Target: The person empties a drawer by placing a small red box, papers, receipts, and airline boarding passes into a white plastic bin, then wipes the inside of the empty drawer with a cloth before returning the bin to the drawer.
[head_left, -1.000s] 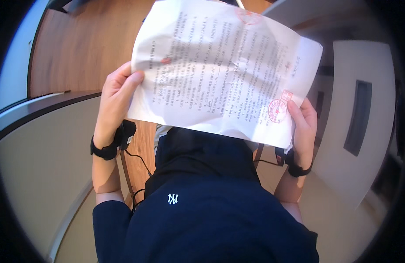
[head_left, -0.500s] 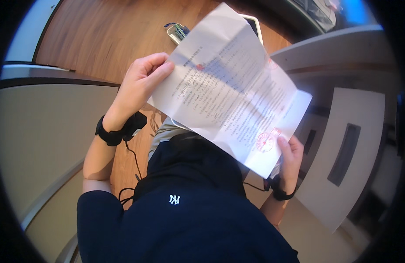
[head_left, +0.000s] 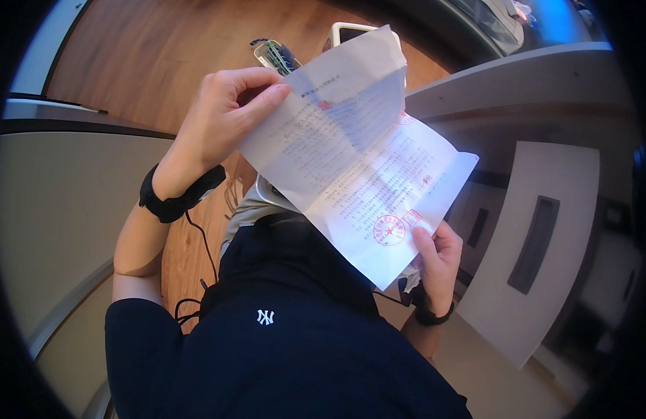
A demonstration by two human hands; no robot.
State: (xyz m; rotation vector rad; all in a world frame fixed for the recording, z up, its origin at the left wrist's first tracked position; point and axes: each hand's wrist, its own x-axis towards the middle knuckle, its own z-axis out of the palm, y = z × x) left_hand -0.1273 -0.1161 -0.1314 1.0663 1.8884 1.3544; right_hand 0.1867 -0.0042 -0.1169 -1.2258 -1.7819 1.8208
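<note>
A creased white sheet of paper (head_left: 344,150), printed with text and bearing red stamps, is spread above my lap between both hands. My left hand (head_left: 232,112) pinches its upper left edge between thumb and fingers. At the lower right edge, my right hand (head_left: 438,262) grips the sheet, its thumb on the printed side and its fingers partly hidden behind. Something pale and crumpled shows beside the right fingers, too unclear to name. A fold runs across the middle of the sheet, and the upper part tilts up. Each wrist wears a black band with a cable.
Beyond the paper, a white-rimmed object (head_left: 344,33) is partly covered by it. A small basket (head_left: 275,56) with dark and green items stands on the wooden floor (head_left: 162,49). Beige panels rise at left; a pale drawer front (head_left: 539,237) with a dark slot is at right.
The paper and both hands have shifted slightly left in view. The sheet's far end has come lower and bends more along the fold, uncovering more of the white-rimmed object. Both hands keep their hold.
</note>
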